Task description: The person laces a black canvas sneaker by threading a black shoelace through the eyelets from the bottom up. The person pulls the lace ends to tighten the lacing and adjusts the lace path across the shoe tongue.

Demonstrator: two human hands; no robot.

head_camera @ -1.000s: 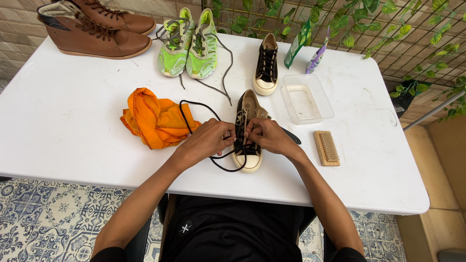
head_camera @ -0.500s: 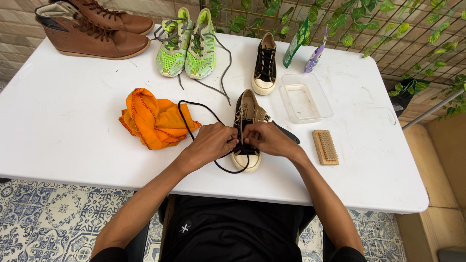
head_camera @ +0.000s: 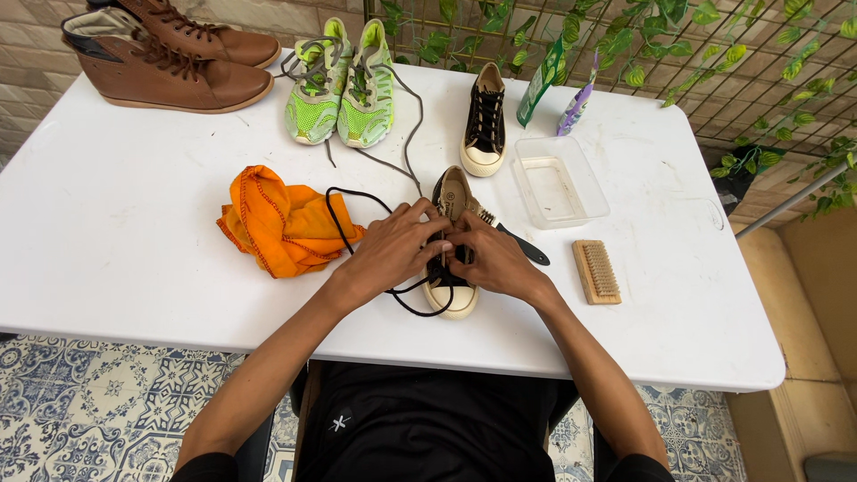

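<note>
While both hands meet over it, a black sneaker [head_camera: 451,245] with a cream sole lies near the front edge of the white counter [head_camera: 116,223], toe toward the person. The head camera is the only view, and it looks straight down on this. The left hand [head_camera: 393,250] rests on the sneaker's left side with its fingers curled inward, and the right hand [head_camera: 491,259] covers the right side, fingers bent toward the lacing. The fingertips of both come together over the eyelets and appear to pinch the black shoelace [head_camera: 344,228], though the exact grip is hidden under the knuckles. That lace loops out to the left across the counter, runs beside an orange cloth [head_camera: 277,223] crumpled just left of the hands, and curls back under the left wrist to the toe.

A dark-handled brush [head_camera: 518,243] pokes out from behind the right hand, touching or nearly touching the sneaker. Right of it lies a wooden scrub brush [head_camera: 596,271], bristles up, and beyond that a clear plastic tray [head_camera: 561,183]. The matching black sneaker [head_camera: 486,120] stands farther back, well apart from the first. A pair of bright green running shoes [head_camera: 344,85] sits left of it, their grey laces trailing forward, and a pair of brown boots [head_camera: 170,58] occupies the far left corner. Two small pouches [head_camera: 558,85], green and purple, lean at the back edge.
</note>
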